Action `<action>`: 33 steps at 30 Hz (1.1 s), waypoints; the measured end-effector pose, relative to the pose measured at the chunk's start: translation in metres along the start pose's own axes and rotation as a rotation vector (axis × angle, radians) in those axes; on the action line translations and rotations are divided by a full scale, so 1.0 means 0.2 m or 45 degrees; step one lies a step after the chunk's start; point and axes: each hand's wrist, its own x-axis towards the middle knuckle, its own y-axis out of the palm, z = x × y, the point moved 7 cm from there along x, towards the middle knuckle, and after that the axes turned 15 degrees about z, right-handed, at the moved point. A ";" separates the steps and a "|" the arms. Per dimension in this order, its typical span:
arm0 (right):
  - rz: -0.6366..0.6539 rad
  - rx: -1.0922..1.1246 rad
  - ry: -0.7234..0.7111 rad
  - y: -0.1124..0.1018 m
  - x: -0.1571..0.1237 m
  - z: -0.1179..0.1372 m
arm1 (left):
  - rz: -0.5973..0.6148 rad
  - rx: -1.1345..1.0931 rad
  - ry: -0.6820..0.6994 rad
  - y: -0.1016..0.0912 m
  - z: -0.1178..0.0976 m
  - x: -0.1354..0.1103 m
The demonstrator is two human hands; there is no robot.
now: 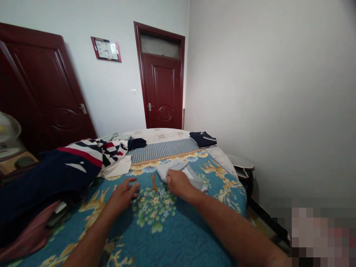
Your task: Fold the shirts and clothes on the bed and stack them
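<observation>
A light grey folded garment lies on the teal flowered quilt, right of the middle. My right hand is closed at its near left edge, with the fingers curled on the cloth; the hand hides part of it. Off to the left, my left hand hovers over or rests on the quilt, fingers apart and nothing in them. Beyond that hand, a cream cloth sticks out from a heap of clothes with a navy, red and white striped garment.
A folded navy garment sits at the far right of the round table. On the left, a dusty pink cloth lies below the heap. A dark stool-like object stands right of the table, near the wall. A pixelated patch covers the lower right corner.
</observation>
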 end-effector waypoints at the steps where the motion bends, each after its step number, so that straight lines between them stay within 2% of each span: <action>1: 0.051 0.090 -0.123 0.03 0.01 0.09 | 0.071 -0.108 -0.026 0.07 -0.03 0.00; 3: 0.071 0.239 -0.317 0.03 0.04 0.22 | 0.131 -0.231 -0.045 0.19 -0.08 -0.01; 5: -0.046 0.276 -0.331 -0.03 0.07 0.21 | 0.121 -0.257 -0.028 0.25 -0.11 -0.01; 7: -0.220 0.196 -0.168 -0.10 0.09 0.09 | 0.086 -0.221 -0.002 0.27 -0.11 -0.02; 9: -0.312 0.074 0.060 -0.14 0.09 -0.09 | 0.088 -0.130 0.082 0.28 -0.11 -0.02; 12: -0.197 -0.043 0.364 -0.09 0.08 -0.36 | 0.086 0.080 0.247 0.30 -0.14 -0.05; 15: 0.003 -0.015 0.462 -0.01 0.08 -0.50 | 0.077 0.311 0.335 0.33 -0.17 -0.07; 20: 0.039 0.121 0.321 -0.03 0.10 -0.53 | 0.098 0.589 0.385 0.39 -0.21 -0.07; 25: -0.023 0.044 0.077 -0.11 0.10 -0.48 | 0.048 0.580 0.342 0.38 -0.21 -0.06; 28: 0.092 0.082 -0.049 -0.10 0.10 -0.44 | 0.035 0.568 0.354 0.38 -0.21 -0.07; 31: 0.241 0.303 -0.039 -0.06 0.09 -0.44 | 0.036 0.528 0.355 0.37 -0.21 -0.07; 33: 0.354 0.704 -0.044 -0.03 0.07 -0.44 | 0.023 0.443 0.314 0.35 -0.21 -0.08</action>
